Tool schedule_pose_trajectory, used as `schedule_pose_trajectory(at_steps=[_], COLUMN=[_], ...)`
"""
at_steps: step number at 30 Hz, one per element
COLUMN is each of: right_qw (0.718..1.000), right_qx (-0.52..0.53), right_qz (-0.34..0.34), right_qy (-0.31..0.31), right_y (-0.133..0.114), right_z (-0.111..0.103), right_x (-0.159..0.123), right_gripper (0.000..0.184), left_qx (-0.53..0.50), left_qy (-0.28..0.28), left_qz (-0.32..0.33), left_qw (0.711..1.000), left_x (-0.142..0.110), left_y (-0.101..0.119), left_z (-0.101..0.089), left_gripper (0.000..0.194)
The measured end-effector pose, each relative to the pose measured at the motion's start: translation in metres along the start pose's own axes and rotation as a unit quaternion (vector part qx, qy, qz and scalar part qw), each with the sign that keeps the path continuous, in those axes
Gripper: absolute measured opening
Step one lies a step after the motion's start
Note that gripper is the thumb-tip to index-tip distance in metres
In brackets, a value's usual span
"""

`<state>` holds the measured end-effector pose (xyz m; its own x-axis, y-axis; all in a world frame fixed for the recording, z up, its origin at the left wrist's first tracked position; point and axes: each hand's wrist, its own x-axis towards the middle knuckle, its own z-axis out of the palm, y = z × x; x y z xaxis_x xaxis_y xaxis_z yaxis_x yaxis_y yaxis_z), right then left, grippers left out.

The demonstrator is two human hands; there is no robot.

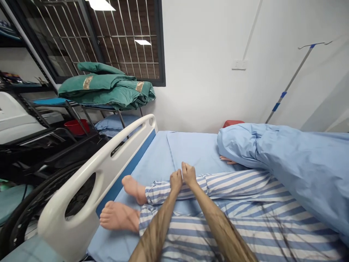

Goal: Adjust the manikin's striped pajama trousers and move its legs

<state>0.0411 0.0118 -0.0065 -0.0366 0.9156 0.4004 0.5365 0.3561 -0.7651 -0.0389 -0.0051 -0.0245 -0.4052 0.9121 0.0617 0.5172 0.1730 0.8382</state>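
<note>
Both your hands sit over the far trouser leg [234, 183] of the figure lying on the bed, about at shin level; left hand [176, 181] and right hand [188, 174] are side by side, very near each other. Fingers of both: curled closed into loose fists. No cloth shows between them; cannot tell whether a pinch of fabric is caught underneath. Status: the quilt [275, 145] is already off the legs, bunched toward the right of the view, and both feet are bare. Striped trousers remain on, the near trouser leg [191, 233] down to its ankle as well. Judgement: exposing the legs looks done, handling of the far leg appears in hand, and this view gives no measure of how much remains. Far foot [135, 189] and near foot [120, 215] lie close to the footboard [120, 163], which limits room at that end. The quilt partly covers the figure's hand [228, 160]. Dark streaks [283, 236] blur your lower view. Beyond the footboard: a wheelchair [16, 222], a red bucket [77, 126] and folded green bedding [109, 89]. A drip pole [290, 82] stands past the quilt, well apart from your hands.
</note>
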Motion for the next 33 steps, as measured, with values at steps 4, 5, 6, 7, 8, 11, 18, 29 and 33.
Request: schedule_pose_trajectory(at_steps=[4, 5, 6, 7, 8, 11, 18, 29, 33], right_qw=[0.999, 0.999, 0.999, 0.998, 0.998, 0.996, 0.985, 0.996, 0.996], right_qx=[-0.019, -0.015, -0.009, 0.001, 0.012, 0.046, 0.115, 0.053, -0.003], right_qz=[0.026, 0.037, 0.045, 0.05, 0.053, 0.063, 0.074, 0.03, 0.066], right_qy=[0.018, 0.023, 0.027, 0.032, 0.036, 0.054, 0.102, 0.058, 0.056], right_y=[0.029, 0.035, 0.04, 0.042, 0.044, 0.045, 0.051, 0.047, 0.058], right_z=[-0.002, -0.002, -0.002, -0.002, -0.001, -0.002, 0.0, -0.026, -0.023], right_x=[-0.008, -0.01, -0.012, -0.012, -0.012, -0.009, -0.005, 0.008, -0.007], right_gripper=[0.044, 0.044, 0.045, 0.046, 0.047, 0.05, 0.06, 0.052, 0.049], left_qx=[-0.011, -0.011, -0.009, -0.009, -0.012, -0.045, -0.048, 0.051, 0.033], left_qy=[0.004, 0.002, -0.001, -0.001, 0.0, 0.018, -0.009, -0.041, -0.026], left_qz=[0.02, 0.026, 0.03, 0.028, 0.02, 0.001, -0.007, -0.003, -0.002], left_qw=[1.0, 1.0, 1.0, 1.0, 1.0, 0.999, 0.999, 0.998, 0.999], left_x=[-0.006, -0.008, -0.008, -0.008, -0.007, 0.002, -0.001, -0.008, -0.008], left_y=[-0.002, -0.002, 0.0, 0.004, 0.009, 0.03, 0.045, 0.035, 0.03], left_z=[0.003, 0.003, 0.003, 0.003, 0.003, 0.007, 0.03, 0.035, 0.039], left_gripper=[0.044, 0.044, 0.044, 0.044, 0.044, 0.044, 0.044, 0.051, 0.047])
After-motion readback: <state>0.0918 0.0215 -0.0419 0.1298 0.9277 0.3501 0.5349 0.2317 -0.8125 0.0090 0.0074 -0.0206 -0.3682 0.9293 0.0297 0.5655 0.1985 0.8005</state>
